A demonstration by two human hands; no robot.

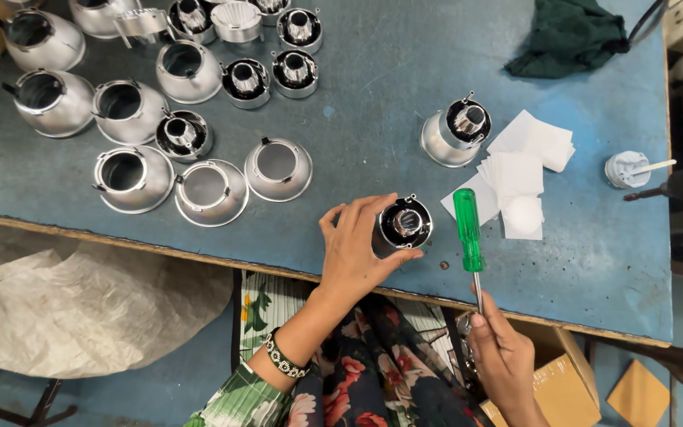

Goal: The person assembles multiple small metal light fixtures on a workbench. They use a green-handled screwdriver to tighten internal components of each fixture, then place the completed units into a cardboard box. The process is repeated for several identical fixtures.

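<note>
Here we hold a small round silver metal lamp housing with a dark inner core [403,225] upright near the front edge of the worn blue worktable [373,119]. Our left hand [357,253] wraps around its side, fingers curled over the far rim and thumb pressed against the near one, which seems to keep its open top level and facing up.

Just to the right of the housing, our right hand [499,356] sits below the table edge and pinches the bare metal shaft of a screwdriver with a translucent green plastic handle [467,229]. The handle points away from us over the tabletop, so the tool is gripped by its working end; we cannot tell whether the tip is covered by the fingers.

Beyond the screwdriver, further right of the housing, lies a loose fan of white paper squares [527,154], and past those a small white pot with a stick resting in it [624,168]. Behind the housing stands one more assembled silver housing [454,133].

Well to the left of the housing, a cluster of empty silver cone-shaped reflector shells [199,190] lies spread out, mouths up, with several fitted ones further back. A crumpled dark green cloth [569,35] rests at the far right edge.
</note>
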